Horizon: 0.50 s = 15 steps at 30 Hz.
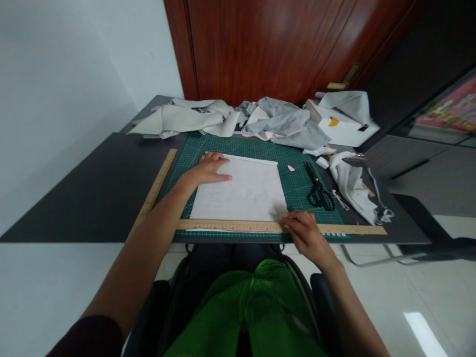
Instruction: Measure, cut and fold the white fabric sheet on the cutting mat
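Observation:
A white rectangle of fabric (243,191) lies flat on a green cutting mat (297,186). My left hand (208,169) rests palm down on the fabric's far left corner, fingers spread flat. A long wooden ruler (238,226) lies across the fabric's near edge. My right hand (305,230) presses on this ruler near the fabric's near right corner, fingers curled on the wood.
A second wooden ruler (156,186) lies along the mat's left side. Black scissors (318,191) and a small pink chalk piece (290,168) sit on the mat to the right. Grey and white fabric piles (275,121) crowd the table's far edge and right side (351,183).

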Motion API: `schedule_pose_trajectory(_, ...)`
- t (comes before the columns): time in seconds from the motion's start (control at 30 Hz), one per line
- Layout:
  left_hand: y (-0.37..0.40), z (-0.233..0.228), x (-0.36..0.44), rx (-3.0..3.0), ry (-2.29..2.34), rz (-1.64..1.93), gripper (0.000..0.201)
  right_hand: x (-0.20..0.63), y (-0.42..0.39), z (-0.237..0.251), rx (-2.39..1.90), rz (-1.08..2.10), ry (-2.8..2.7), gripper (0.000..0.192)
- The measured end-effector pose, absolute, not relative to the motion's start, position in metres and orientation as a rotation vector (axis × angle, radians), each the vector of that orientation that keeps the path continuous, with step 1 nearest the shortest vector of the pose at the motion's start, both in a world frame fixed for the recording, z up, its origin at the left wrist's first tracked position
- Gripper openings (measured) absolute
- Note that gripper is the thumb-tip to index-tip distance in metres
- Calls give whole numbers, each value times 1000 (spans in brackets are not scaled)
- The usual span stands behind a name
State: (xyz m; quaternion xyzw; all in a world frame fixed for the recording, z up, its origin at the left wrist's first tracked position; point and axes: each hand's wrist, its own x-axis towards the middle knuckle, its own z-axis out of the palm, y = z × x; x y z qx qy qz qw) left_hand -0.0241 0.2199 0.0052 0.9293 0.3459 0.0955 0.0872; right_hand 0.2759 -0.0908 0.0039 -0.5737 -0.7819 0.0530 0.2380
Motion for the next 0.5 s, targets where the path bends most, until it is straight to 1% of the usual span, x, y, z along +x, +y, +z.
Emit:
schedule_pose_trajectory(0.17,218,8,-25,2742,1016,294,81,281,-89,-7,-1556,280,-2109,38)
schedule_pose_trajectory(0.33,219,8,-24,2748,1003,271,84,280,-93,-9,-1592,246,-2106,38)
schedule_pose_trajectory(0.5,219,9,-24,2744,1016,263,81,279,-94,-7,-1590,241,-2123,37)
